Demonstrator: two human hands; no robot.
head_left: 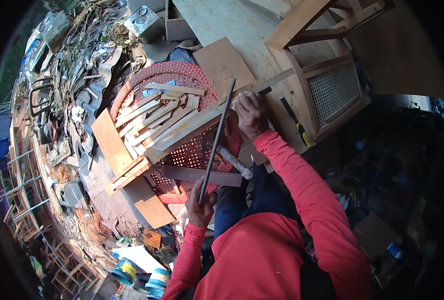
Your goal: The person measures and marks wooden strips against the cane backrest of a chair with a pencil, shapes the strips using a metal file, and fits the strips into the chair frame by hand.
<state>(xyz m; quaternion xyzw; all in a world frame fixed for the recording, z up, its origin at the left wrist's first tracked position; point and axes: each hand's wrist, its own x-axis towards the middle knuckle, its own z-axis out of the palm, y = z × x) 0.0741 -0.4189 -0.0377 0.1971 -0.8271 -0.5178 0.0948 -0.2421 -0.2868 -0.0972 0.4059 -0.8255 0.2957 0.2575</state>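
My left hand (200, 206) is closed round the lower end of a long, thin, dark ribbed bar (216, 145). The bar slants upward across a pale wooden plank (182, 136), its far end close to my right hand (251, 114). My right hand is closed over the plank, with its fingers curled down; part of the grip is hidden. Beneath the plank is a round red woven seat (184, 167), with several loose wooden strips (154, 117) piled on it. A grey stick-like tool with a rounded end (236, 162) lies between my hands.
A wooden frame with a cane panel (332, 92) stands at the right, beside a yellow-and-black handled tool (302, 131). Flat boards (224, 62) lie behind the seat. Scrap and debris (99, 75) cover the left ground. Blue-green cans (157, 280) stand at lower left.
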